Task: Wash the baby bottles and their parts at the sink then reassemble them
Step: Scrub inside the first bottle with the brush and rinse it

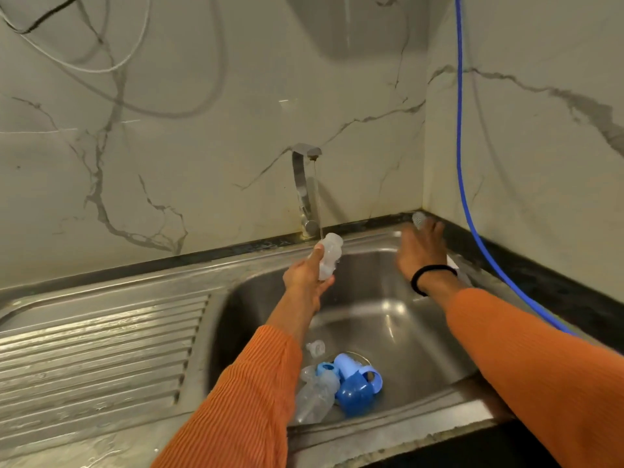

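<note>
My left hand [305, 278] grips a clear baby bottle [329, 255] and holds its open mouth under the thin stream from the tap [305, 184]. My right hand [422, 251] reaches to the far right corner of the steel sink [371, 309], its fingertips on a small grey object [418, 219] at the rim. In the basin near the drain lie a second clear bottle [314, 396], a blue cap and collar with handles [358, 383], and a clear teat [315, 347].
A ribbed steel draining board [98, 352] lies left of the basin, wet at the front. A blue hose [464, 163] hangs down the right wall onto the black counter [540, 282]. Marble walls close in behind and on the right.
</note>
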The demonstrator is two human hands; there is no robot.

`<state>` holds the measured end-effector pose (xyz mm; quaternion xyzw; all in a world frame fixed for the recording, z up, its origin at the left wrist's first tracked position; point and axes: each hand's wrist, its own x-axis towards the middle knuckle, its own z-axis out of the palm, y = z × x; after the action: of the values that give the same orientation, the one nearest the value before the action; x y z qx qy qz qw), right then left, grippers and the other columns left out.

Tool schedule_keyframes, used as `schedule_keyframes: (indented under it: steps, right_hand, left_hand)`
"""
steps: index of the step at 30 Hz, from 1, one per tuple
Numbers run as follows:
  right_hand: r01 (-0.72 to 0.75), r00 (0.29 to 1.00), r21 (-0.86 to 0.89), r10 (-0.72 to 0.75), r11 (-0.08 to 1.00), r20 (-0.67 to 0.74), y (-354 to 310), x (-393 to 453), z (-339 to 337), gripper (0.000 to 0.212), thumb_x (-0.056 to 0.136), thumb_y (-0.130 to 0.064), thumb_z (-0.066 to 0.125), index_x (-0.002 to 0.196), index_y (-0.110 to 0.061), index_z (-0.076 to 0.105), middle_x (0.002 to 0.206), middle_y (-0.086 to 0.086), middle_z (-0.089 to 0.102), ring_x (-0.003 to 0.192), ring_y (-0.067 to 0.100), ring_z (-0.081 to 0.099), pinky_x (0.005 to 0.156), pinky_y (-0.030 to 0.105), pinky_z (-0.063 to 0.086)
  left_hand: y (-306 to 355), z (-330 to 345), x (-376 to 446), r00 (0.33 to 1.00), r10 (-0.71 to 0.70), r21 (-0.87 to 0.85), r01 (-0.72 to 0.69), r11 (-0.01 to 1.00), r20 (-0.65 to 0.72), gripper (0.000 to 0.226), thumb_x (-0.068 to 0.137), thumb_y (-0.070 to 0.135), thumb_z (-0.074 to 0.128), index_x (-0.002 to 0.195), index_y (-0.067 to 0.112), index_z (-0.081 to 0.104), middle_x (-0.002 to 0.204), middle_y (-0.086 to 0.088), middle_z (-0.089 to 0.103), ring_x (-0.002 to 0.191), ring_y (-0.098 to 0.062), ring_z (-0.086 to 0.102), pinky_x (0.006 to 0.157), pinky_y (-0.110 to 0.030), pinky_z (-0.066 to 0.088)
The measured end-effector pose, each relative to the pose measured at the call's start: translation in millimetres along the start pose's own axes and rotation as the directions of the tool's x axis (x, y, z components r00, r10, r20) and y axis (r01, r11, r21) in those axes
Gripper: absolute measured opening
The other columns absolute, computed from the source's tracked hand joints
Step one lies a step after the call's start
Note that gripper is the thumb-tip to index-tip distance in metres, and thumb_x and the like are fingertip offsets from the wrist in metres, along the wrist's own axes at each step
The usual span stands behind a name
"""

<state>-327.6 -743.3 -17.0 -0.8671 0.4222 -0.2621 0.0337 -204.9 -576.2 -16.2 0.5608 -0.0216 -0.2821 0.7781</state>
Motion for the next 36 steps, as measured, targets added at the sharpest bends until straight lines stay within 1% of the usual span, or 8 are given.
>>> schedule_keyframes:
  steps: [3, 6, 10, 14, 18, 27, 33, 36]
  right_hand:
    - [-0.067, 0.998, 0.032, 0.067, 0.997, -0.016, 15, 12, -7, 0.029, 0.092, 0.002, 0.053, 0.119, -0.001, 0.065, 0.143, 0.031, 0.042, 0.129, 0.047, 0.04, 0.111, 0.05, 0.039]
    - [-0.152, 0.985, -0.004, 0.151, 0.988, -0.087, 19, 14, -14, 0.024, 0.092, 0.001, 0.054, 0.112, -0.002, 0.067, 0.135, 0.031, 0.047, 0.125, 0.048, 0.043, 0.111, 0.053, 0.037]
    - [-0.177, 0.984, -0.107, 0.172, 0.978, -0.056, 34, 13, -31, 0.033, 0.098, 0.002, 0.042, 0.125, 0.002, 0.062, 0.132, 0.027, 0.056, 0.122, 0.044, 0.051, 0.106, 0.05, 0.042]
    - [-0.114, 0.993, -0.001, 0.114, 0.993, -0.024, 46, 16, -46, 0.029, 0.104, -0.004, 0.04, 0.126, 0.005, 0.057, 0.126, 0.029, 0.056, 0.113, 0.046, 0.058, 0.091, 0.046, 0.048]
    - [-0.068, 0.997, 0.005, 0.068, 0.998, -0.028, 47, 22, -50, 0.021, 0.103, -0.005, 0.046, 0.117, 0.006, 0.058, 0.116, 0.028, 0.057, 0.1, 0.045, 0.06, 0.082, 0.046, 0.049]
    - [-0.137, 0.988, -0.028, 0.134, 0.99, -0.077, 62, 26, -38, 0.021, 0.1, 0.0, 0.05, 0.115, 0.006, 0.062, 0.107, 0.028, 0.061, 0.102, 0.043, 0.056, 0.075, 0.043, 0.045]
    - [-0.106, 0.994, -0.076, 0.103, 0.991, -0.045, 47, 20, -38, 0.025, 0.103, -0.001, 0.041, 0.117, 0.002, 0.061, 0.114, 0.025, 0.062, 0.117, 0.044, 0.052, 0.096, 0.048, 0.043]
    - [-0.089, 0.996, -0.108, 0.086, 0.99, -0.029, 44, 20, -36, 0.024, 0.101, -0.001, 0.042, 0.117, 0.0, 0.061, 0.116, 0.024, 0.062, 0.116, 0.042, 0.053, 0.097, 0.048, 0.043]
  left_hand:
    - [-3, -3, 6, 1.0, -0.004, -0.029, 0.003, 1.0, -0.018, 0.056, 0.08, 0.032, 0.087, 0.121, 0.003, 0.063, 0.119, -0.021, 0.067, 0.098, -0.034, 0.072, 0.071, -0.039, 0.064]
    - [-1, -3, 9, 1.0, -0.023, -0.08, 0.024, 0.996, 0.014, 0.053, 0.081, 0.03, 0.086, 0.12, 0.003, 0.063, 0.122, -0.022, 0.067, 0.103, -0.035, 0.071, 0.082, -0.043, 0.063]
    - [1, -2, 8, 0.997, -0.062, -0.127, 0.068, 0.99, 0.046, 0.052, 0.083, 0.027, 0.085, 0.121, 0.003, 0.06, 0.123, -0.021, 0.063, 0.11, -0.038, 0.067, 0.093, -0.05, 0.06]
    - [0, -2, 9, 1.0, -0.014, -0.017, 0.014, 1.0, -0.022, 0.065, 0.073, 0.025, 0.093, 0.126, 0.005, 0.059, 0.121, -0.017, 0.062, 0.107, -0.036, 0.067, 0.082, -0.046, 0.064]
    - [-6, -7, 13, 0.99, 0.132, 0.151, -0.123, 0.981, -0.052, 0.056, 0.068, 0.022, 0.096, 0.112, 0.014, 0.063, 0.117, -0.014, 0.069, 0.1, -0.032, 0.071, 0.075, -0.038, 0.063]
    - [-8, -10, 22, 0.988, 0.144, 0.17, -0.134, 0.976, -0.053, 0.064, 0.065, 0.018, 0.097, 0.118, 0.012, 0.061, 0.119, -0.014, 0.066, 0.101, -0.033, 0.068, 0.084, -0.045, 0.063]
    - [-4, -7, 12, 0.991, 0.125, 0.156, -0.116, 0.981, -0.047, 0.065, 0.068, 0.017, 0.096, 0.121, 0.01, 0.058, 0.121, -0.015, 0.064, 0.103, -0.033, 0.068, 0.081, -0.043, 0.064]
    - [3, -6, 5, 0.993, 0.113, 0.174, -0.105, 0.979, -0.036, 0.065, 0.069, 0.019, 0.095, 0.121, 0.01, 0.058, 0.121, -0.015, 0.064, 0.101, -0.032, 0.068, 0.078, -0.041, 0.063]
